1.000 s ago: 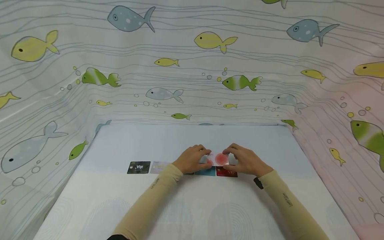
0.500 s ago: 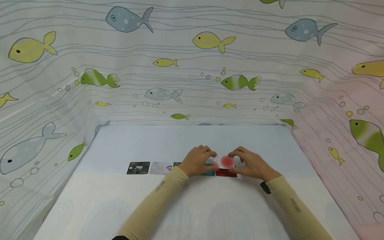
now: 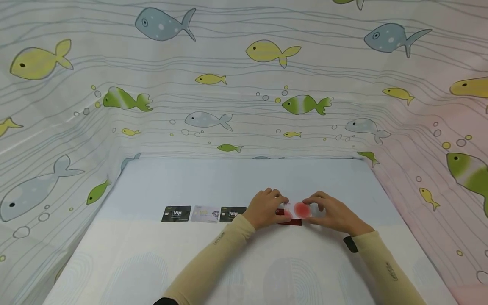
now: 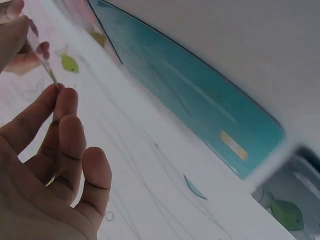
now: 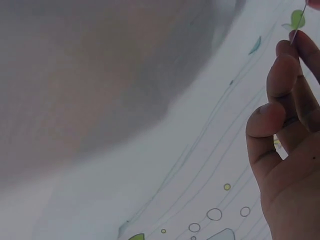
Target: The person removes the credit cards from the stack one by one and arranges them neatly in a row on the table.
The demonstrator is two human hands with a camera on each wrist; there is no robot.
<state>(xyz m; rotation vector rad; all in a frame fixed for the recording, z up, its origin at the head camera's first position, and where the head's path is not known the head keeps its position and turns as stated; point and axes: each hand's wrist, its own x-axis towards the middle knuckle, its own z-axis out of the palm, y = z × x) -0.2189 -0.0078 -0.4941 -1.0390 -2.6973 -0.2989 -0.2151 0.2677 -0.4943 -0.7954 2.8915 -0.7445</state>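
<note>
A white card with a pink circle [image 3: 302, 210] is held up between my two hands, above the table. My left hand [image 3: 267, 208] pinches its left end, and my right hand [image 3: 333, 214] pinches the right end between thumb and finger. Just below and behind it, a red card [image 3: 295, 222] lies partly covered. In the left wrist view the held card [image 4: 45, 65] appears edge-on at the fingertips, with a teal card [image 4: 200, 110] lying beyond. The right wrist view catches only a thin edge of the held card [image 5: 300, 22].
Left of my hands, a black Vip card [image 3: 176, 214], a silver card [image 3: 204, 214] and another black Vip card [image 3: 231, 214] lie in a row on the white table [image 3: 244, 182]. Fish-patterned cloth [image 3: 244, 101] rises behind and at both sides.
Both hands have shifted to the right with the pink-circled card between them. The second black Vip card has come into view, while my left hand now hides the teal card in the head view.
</note>
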